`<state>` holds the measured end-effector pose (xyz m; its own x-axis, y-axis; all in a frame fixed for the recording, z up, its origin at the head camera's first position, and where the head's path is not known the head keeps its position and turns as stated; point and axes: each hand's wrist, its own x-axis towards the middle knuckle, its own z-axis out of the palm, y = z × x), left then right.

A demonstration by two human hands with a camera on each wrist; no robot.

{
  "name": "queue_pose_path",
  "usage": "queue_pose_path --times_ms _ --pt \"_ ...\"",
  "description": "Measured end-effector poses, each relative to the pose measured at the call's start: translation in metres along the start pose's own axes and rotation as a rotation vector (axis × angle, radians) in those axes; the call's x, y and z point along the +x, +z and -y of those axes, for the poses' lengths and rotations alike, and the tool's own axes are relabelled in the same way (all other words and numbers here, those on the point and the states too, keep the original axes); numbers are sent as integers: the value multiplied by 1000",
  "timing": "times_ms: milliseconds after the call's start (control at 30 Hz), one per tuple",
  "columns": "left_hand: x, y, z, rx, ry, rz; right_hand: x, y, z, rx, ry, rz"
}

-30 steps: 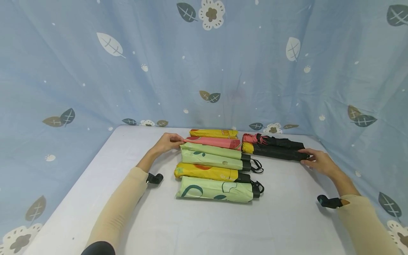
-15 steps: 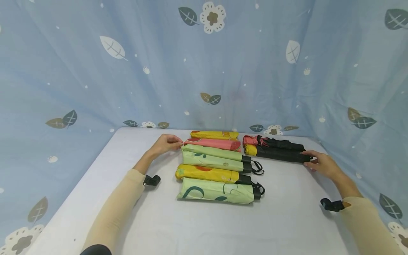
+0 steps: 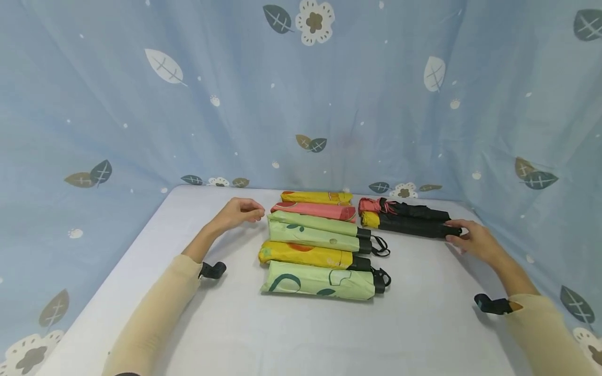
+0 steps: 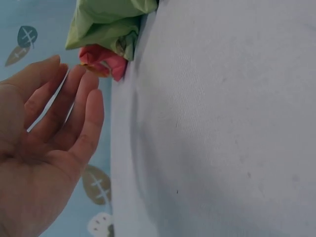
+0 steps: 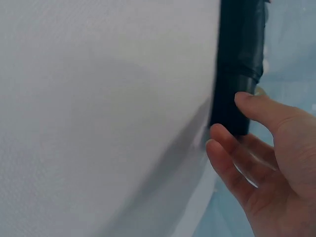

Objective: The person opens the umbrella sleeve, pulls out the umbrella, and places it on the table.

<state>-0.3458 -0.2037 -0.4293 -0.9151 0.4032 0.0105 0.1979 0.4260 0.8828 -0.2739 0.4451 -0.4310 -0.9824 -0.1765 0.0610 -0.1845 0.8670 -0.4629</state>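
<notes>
Several folded umbrellas lie side by side on the white table. In the head view my left hand [image 3: 240, 214] hovers just left of the column, apart from it, fingers loosely bent and holding nothing. Nearest to it are the ends of a pink umbrella [image 3: 314, 211] and a light green umbrella [image 3: 315, 223]; the left wrist view shows the fingertips close to the pink end [image 4: 103, 61]. At the right, my right hand [image 3: 475, 240] pinches the handle end of a black umbrella [image 3: 411, 224] with a yellow tip; thumb and fingers straddle the black handle [image 5: 232, 106] in the right wrist view.
A black umbrella with a pink end [image 3: 416, 210] lies behind the held one. The column also has a yellow umbrella [image 3: 315, 197] at the back, another yellow umbrella [image 3: 305, 254], and a green umbrella [image 3: 320, 281] in front. A blue patterned curtain [image 3: 301, 104] hangs behind the table.
My left hand has drawn back leftward from the ends of the green and pink umbrellas. The black umbrella with the yellow tip has shifted slightly right with my right hand.
</notes>
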Motion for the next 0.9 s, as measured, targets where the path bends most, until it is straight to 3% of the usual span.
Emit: queue_pose_path --times_ms 233,400,900 --pt "-2 4 -9 89 85 10 4 -9 20 -99 -67 -169" --pt "-1 10 -9 134 122 -3 7 -6 43 -100 -141 -207" --pt "3 16 -5 134 145 0 24 31 90 11 -289 -33"
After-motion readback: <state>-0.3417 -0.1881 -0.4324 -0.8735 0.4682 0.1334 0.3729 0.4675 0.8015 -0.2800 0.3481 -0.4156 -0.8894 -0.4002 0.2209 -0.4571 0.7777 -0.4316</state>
